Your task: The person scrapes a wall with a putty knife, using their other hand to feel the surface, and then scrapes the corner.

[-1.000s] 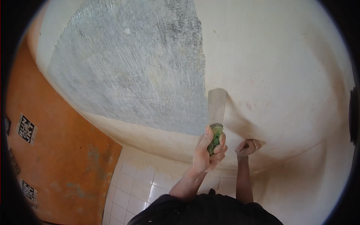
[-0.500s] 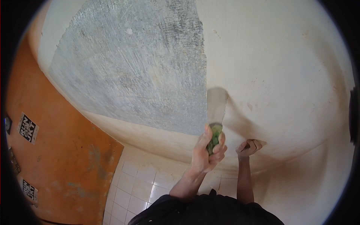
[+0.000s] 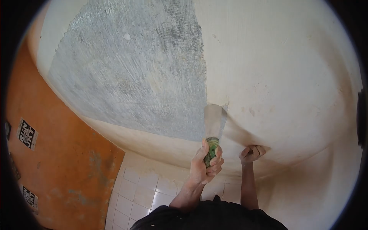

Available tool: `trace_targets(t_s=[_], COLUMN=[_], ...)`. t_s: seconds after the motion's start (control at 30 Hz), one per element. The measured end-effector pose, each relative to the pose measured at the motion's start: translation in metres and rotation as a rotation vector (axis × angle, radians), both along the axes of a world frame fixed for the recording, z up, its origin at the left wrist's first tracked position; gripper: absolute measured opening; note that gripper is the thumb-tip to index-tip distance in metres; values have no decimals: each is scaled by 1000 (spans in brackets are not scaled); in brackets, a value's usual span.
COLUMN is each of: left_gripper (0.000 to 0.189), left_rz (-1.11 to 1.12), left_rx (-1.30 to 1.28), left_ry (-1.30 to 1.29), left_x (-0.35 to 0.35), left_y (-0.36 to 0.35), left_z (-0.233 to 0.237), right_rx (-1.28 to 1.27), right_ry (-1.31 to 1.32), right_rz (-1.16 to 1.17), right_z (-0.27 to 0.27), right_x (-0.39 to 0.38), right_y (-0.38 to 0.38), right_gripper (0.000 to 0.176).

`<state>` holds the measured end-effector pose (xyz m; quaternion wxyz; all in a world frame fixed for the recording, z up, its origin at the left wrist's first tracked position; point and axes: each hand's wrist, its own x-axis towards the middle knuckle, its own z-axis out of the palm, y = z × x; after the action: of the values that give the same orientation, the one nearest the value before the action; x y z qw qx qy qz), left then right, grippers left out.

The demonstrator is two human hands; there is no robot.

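A scraper with a wide flat blade and a green handle is gripped in my left hand, fingers wrapped round the handle. Its blade lies against the wall at the lower right edge of a rough grey patch. Right beside the blade, a narrow grey strip shows in the cream coating. My right hand is closed in a fist close to the wall, lower right of the blade. Whatever those curled fingers hold, if anything, is hidden.
An orange surface with black-and-white stickers is at left. White floor tiles show below the wall. The cream wall curves round on the right, with a dark object at the far right edge.
My left hand and the scraper have moved down and slightly left along the patch edge. A grey strip now shows beside the blade. My right hand has barely shifted.
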<state>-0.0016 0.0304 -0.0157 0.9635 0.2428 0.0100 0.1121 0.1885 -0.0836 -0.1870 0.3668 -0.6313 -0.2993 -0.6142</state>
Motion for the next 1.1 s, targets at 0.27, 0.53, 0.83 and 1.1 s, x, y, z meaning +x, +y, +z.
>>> trace_targets(t_s=[0.27,0.53,0.83,1.1], left_gripper=[53,51,52,54], left_rz=[0,-47,-18,1], left_rx=[-1,-33,19,45], left_ry=[17,-38,32,37], left_x=[-2,-6,-9,-5], left_y=[1,3,6,7], left_z=[-5,-2,5,10], right_rx=[18,15,36,41], right_ry=[22,13,25,39], right_rz=[27,23,33,34], right_z=[-2,-1,0,3], right_x=[2,1,-1,-1], right_y=[1,2,4,7], right_gripper=[22,24,18,21])
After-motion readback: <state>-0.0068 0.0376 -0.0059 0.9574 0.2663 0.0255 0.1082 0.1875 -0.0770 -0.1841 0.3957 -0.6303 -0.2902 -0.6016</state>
